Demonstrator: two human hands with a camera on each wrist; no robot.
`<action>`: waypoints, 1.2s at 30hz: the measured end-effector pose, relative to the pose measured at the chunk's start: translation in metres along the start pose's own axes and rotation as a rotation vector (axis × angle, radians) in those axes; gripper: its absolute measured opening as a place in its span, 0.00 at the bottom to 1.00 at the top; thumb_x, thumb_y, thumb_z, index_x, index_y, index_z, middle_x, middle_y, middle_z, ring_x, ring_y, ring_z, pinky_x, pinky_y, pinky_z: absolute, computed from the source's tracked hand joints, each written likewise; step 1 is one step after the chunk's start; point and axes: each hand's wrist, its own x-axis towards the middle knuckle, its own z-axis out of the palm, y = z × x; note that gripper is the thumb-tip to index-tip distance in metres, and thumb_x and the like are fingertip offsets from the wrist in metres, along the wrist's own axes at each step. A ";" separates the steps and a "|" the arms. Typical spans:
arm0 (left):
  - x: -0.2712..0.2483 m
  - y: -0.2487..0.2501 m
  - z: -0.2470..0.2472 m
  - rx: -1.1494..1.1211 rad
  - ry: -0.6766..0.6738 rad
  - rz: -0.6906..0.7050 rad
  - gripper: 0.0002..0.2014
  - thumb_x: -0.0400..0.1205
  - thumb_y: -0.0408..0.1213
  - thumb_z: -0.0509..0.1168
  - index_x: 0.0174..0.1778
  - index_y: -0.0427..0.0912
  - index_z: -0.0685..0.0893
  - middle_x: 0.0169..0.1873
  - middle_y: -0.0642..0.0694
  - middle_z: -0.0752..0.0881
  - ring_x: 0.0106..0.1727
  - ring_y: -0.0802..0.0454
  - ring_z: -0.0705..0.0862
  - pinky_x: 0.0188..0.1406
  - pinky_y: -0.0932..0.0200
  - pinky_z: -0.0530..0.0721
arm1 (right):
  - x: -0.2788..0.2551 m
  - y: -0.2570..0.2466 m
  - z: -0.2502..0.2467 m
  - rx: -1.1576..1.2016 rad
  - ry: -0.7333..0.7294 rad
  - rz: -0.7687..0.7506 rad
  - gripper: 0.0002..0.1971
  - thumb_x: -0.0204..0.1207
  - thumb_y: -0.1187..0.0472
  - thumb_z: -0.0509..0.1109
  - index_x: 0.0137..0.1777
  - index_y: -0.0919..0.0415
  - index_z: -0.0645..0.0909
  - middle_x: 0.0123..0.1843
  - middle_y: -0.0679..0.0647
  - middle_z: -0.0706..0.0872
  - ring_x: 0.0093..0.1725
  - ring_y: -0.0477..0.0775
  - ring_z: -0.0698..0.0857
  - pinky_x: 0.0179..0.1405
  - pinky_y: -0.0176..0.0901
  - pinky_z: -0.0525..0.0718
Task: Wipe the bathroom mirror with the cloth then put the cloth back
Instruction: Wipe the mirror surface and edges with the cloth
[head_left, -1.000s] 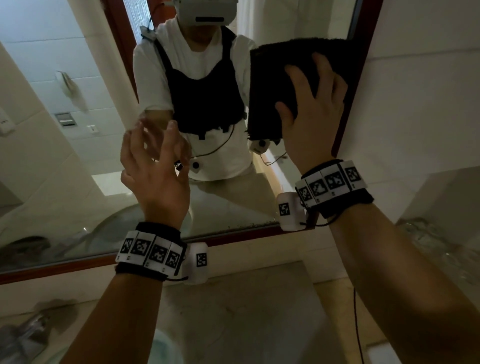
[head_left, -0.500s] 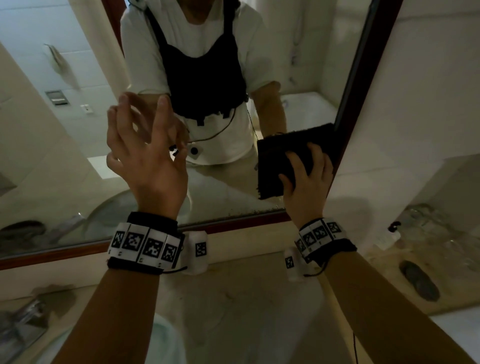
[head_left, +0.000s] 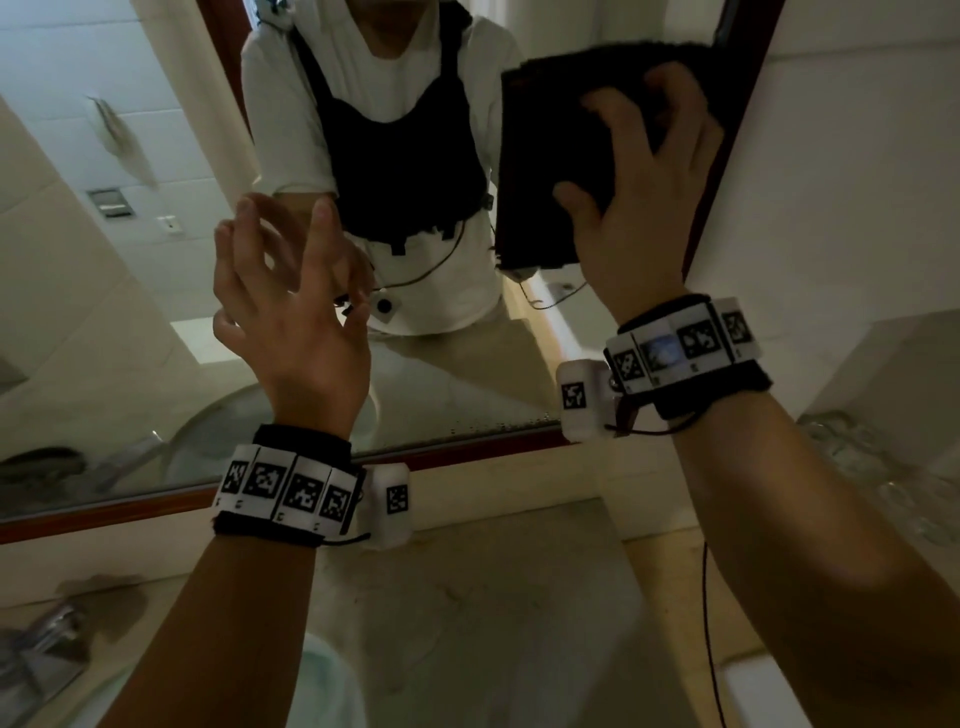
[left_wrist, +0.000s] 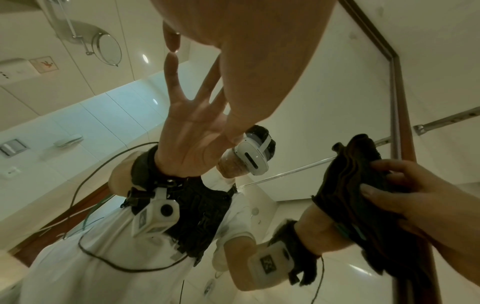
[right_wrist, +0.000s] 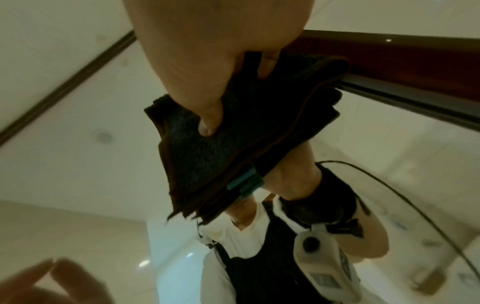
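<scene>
Pressing a dark folded cloth (head_left: 540, 156) flat against the mirror (head_left: 156, 322) at the upper right of the head view, right beside the red-brown frame (head_left: 748, 104) running down that edge. Grasping the cloth with the right hand (head_left: 644, 208): bent fingers spreading over its back and digging in, thumb hooking at its lower part. Showing, in the right wrist view, the thumb pushing into the fuzzy fabric at the centre of the frame, with a small teal tag (right_wrist: 245, 181) sticking out at the cloth's lower edge, where cloth and reflection are meeting on the glass.

Holding the left hand (head_left: 291, 322) up at centre left of the head view, in front of the mirror and well apart from the cloth, fingers loosely spread and slightly bent, grasping nothing. Touching the glass with one fingertip (left_wrist: 171, 39) near the top of the left wrist view, tip meeting its own reflection; not possible to tell whether the other fingers are reaching the surface.

Wearing marker-patterned bands on both wrists. Reflecting a white shirt and black vest across the upper middle of the head view. Lying below the mirror, along the bottom of the frame, a pale stone counter (head_left: 493, 597), with a metal faucet (head_left: 36, 654) at the lower left corner.
</scene>
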 end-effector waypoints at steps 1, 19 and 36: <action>0.000 0.000 0.000 0.000 -0.005 0.001 0.42 0.76 0.48 0.73 0.84 0.65 0.58 0.85 0.38 0.53 0.84 0.36 0.54 0.62 0.24 0.72 | -0.001 -0.001 0.000 -0.003 -0.009 0.003 0.28 0.68 0.50 0.75 0.70 0.49 0.79 0.77 0.64 0.70 0.73 0.69 0.70 0.65 0.61 0.77; 0.000 -0.001 0.000 0.004 -0.009 0.017 0.34 0.82 0.57 0.64 0.84 0.64 0.58 0.85 0.38 0.53 0.84 0.36 0.53 0.65 0.24 0.71 | -0.142 0.041 0.031 -0.036 -0.217 0.033 0.24 0.73 0.56 0.74 0.68 0.49 0.74 0.77 0.57 0.62 0.71 0.72 0.69 0.65 0.69 0.75; -0.054 -0.026 0.027 0.036 -0.085 -0.012 0.42 0.73 0.41 0.77 0.82 0.60 0.65 0.83 0.40 0.57 0.79 0.37 0.63 0.59 0.31 0.79 | -0.139 0.030 0.024 0.126 -0.251 0.200 0.25 0.75 0.61 0.76 0.68 0.52 0.70 0.64 0.66 0.73 0.54 0.61 0.81 0.37 0.54 0.89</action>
